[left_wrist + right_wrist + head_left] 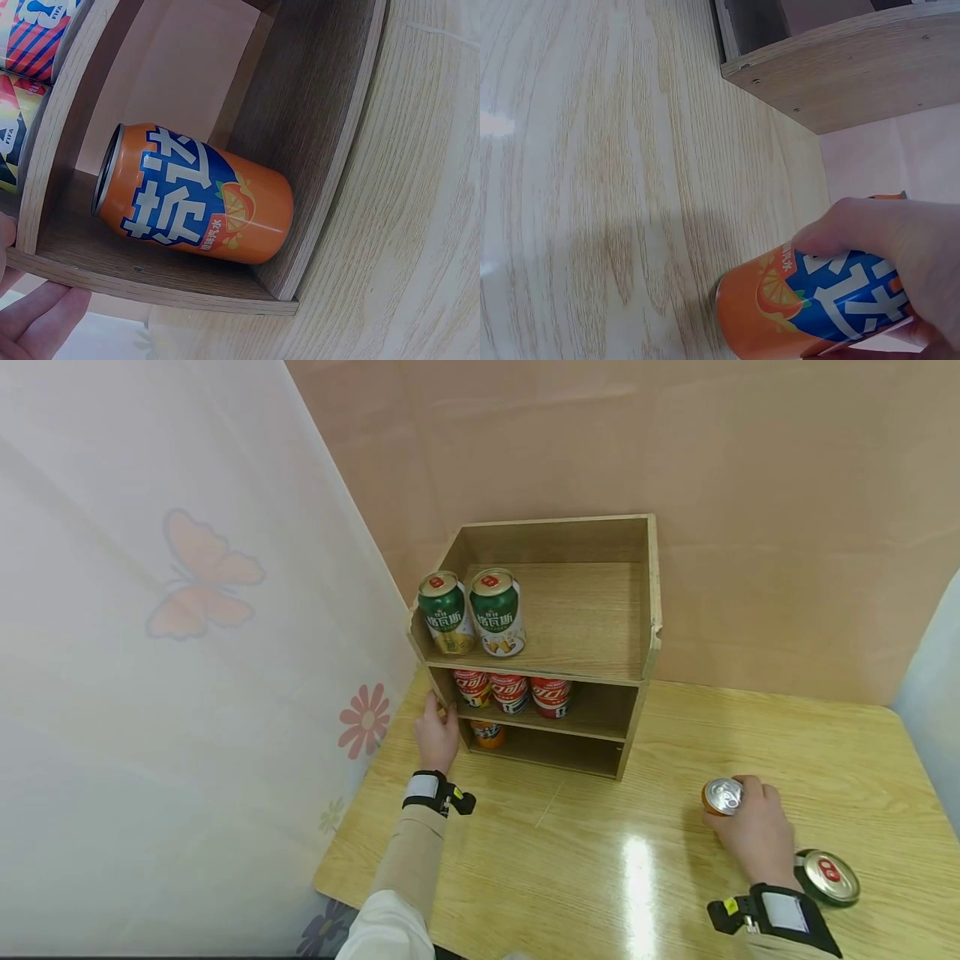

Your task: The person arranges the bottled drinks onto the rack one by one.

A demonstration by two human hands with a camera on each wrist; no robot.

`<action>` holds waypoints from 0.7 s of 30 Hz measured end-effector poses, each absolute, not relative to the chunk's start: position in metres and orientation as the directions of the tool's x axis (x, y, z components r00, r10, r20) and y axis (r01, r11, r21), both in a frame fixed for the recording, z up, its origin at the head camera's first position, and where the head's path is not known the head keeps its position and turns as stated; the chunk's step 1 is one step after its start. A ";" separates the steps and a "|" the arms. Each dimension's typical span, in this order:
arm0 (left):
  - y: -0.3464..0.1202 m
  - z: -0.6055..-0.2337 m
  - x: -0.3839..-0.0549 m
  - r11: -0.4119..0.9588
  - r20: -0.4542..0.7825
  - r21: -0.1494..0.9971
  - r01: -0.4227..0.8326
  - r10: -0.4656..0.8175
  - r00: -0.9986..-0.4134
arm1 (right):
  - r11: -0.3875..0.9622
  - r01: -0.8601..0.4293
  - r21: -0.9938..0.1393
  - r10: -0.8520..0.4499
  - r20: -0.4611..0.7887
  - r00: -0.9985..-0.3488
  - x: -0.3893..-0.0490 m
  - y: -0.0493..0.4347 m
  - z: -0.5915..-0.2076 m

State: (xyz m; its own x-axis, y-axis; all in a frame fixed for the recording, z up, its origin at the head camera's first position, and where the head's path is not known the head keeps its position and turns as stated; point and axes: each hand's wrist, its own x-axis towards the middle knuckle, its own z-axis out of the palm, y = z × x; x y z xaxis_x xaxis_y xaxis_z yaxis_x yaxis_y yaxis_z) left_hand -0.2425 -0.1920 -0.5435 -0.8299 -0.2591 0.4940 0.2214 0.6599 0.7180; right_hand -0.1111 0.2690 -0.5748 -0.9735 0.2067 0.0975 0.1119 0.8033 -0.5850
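My right hand [757, 835] grips an orange soda can [772, 307] at the right of the table, its silver top showing in the head view. In the right wrist view the thumb lies across the can's blue label. At the left, my left hand [437, 737] pinches the front edge of the side panel of a wooden shelf [633, 727]. Inside the shelf's bottom level stands another orange soda can [202, 195], near that hand. A green can [827, 877] with a gold top stands beside my right wrist.
Two green-and-white cans, a left one [446, 614] and a right one [497, 614], stand on the shelf's top level. Three red cans [510, 692] fill the left of the middle level. A white patterned curtain [247, 710] borders the table's left side; a brown wall covering [772, 527] hangs behind.
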 end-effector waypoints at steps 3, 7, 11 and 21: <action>-0.192 -0.544 -0.242 0.663 0.496 0.715 0.220 -0.260 -0.829 | 0.797 0.117 -0.592 0.213 0.094 -0.973 -0.111 0.268 -0.574; -0.193 -0.544 -0.243 0.663 0.494 0.715 0.220 -0.256 -0.831 | 0.793 0.115 -0.598 0.220 0.106 -0.970 -0.109 0.268 -0.575; -0.194 -0.544 -0.244 0.658 0.481 0.722 0.215 -0.254 -0.839 | 0.794 0.105 -0.598 0.213 0.113 -0.970 -0.107 0.268 -0.576; -0.193 -0.546 -0.244 0.664 0.481 0.718 0.207 -0.258 -0.838 | 0.801 0.084 -0.593 0.173 0.093 -0.981 -0.108 0.271 -0.577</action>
State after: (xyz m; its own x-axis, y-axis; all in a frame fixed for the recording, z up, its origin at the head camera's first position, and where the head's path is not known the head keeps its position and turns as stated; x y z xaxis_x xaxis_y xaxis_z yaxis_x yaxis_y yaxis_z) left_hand -0.2443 -0.1929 -0.5457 -0.8379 -0.2584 0.4808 0.2072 0.6643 0.7182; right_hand -0.1077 0.2705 -0.5770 -0.9806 0.1725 0.0933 0.0845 0.8008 -0.5930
